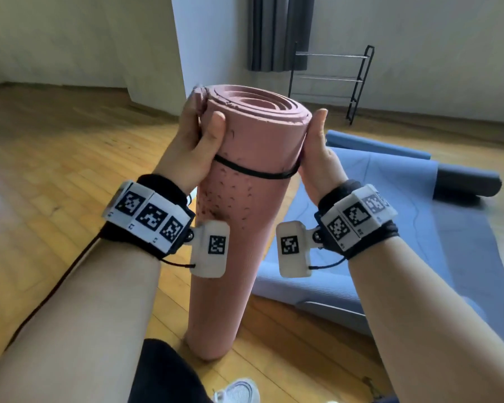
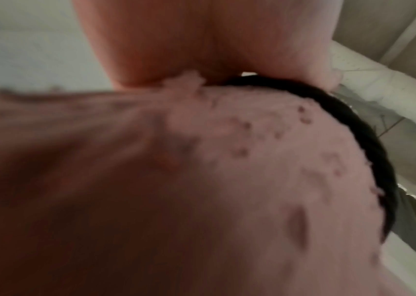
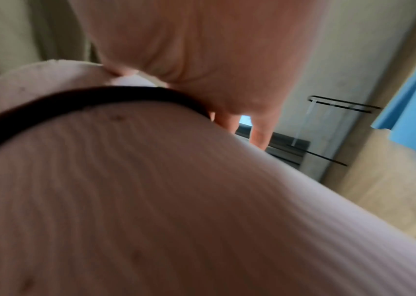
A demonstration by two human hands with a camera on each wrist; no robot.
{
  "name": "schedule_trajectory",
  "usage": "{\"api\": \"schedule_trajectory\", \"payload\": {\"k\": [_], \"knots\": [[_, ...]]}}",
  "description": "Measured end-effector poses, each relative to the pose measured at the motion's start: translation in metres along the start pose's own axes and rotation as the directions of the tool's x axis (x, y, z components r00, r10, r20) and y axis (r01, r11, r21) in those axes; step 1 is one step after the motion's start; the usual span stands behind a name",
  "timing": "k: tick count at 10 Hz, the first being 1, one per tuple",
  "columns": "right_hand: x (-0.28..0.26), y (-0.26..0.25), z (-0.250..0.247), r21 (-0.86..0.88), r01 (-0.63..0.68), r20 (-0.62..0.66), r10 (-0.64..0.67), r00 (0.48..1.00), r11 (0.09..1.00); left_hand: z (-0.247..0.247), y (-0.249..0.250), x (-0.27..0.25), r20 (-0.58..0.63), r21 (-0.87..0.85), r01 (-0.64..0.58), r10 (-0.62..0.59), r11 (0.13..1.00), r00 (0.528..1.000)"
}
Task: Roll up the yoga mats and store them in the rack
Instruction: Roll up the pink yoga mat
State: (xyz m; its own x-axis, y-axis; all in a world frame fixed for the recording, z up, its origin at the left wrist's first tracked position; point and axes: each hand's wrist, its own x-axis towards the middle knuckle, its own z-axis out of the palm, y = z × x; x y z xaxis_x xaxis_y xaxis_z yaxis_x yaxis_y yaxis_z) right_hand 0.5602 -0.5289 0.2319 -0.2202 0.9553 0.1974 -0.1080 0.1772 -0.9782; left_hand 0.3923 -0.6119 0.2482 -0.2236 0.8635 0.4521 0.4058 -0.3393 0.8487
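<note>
A pink yoga mat (image 1: 245,228), rolled tight, stands upright on the wooden floor in front of me. A thin black elastic band (image 1: 253,171) circles it near the top. My left hand (image 1: 200,138) grips the roll's upper left edge, thumb on the front and fingers behind the loose outer flap. My right hand (image 1: 317,149) holds the upper right side at the band, thumb pointing up along the roll. The left wrist view is filled by the pink mat (image 2: 227,180) and the band (image 2: 353,124). In the right wrist view, my right hand's fingers (image 3: 257,136) reach behind the mat (image 3: 151,200). The black rack (image 1: 332,80) stands by the far wall.
A blue mat (image 1: 390,228) lies unrolled on the floor to the right, its far end curled into a dark roll (image 1: 466,181). Another blue roll (image 1: 376,144) lies behind it. A white pillar (image 1: 204,53) rises behind the pink roll. My shoe (image 1: 239,391) shows at the bottom.
</note>
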Motion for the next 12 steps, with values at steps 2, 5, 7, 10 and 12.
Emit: {"api": "schedule_trajectory", "payload": {"k": [2,5,7,10,12], "knots": [[0.006,0.036,-0.009,-0.086,-0.108,-0.075,0.101,0.992,0.99,0.01,-0.032,-0.012,0.106,0.042,0.12,-0.124,0.992,0.987],[0.002,0.019,0.0,0.06,-0.06,-0.093,0.065,0.994,0.996,0.004,-0.046,-0.009,0.091,0.006,-0.028,0.027,1.0,0.996],[-0.004,0.051,-0.006,0.045,-0.234,0.016,0.233,0.972,0.971,0.019,-0.063,-0.018,0.192,-0.006,0.05,-0.048,0.999,0.98],[-0.001,0.042,-0.017,0.18,-0.155,-0.094,0.173,0.98,0.972,0.031,-0.044,-0.013,0.195,-0.064,-0.118,0.128,0.991,0.972],[-0.008,0.066,-0.022,0.065,-0.264,-0.052,0.268,0.962,0.962,0.035,-0.072,-0.02,0.27,0.062,-0.003,-0.014,0.998,0.963]]}}
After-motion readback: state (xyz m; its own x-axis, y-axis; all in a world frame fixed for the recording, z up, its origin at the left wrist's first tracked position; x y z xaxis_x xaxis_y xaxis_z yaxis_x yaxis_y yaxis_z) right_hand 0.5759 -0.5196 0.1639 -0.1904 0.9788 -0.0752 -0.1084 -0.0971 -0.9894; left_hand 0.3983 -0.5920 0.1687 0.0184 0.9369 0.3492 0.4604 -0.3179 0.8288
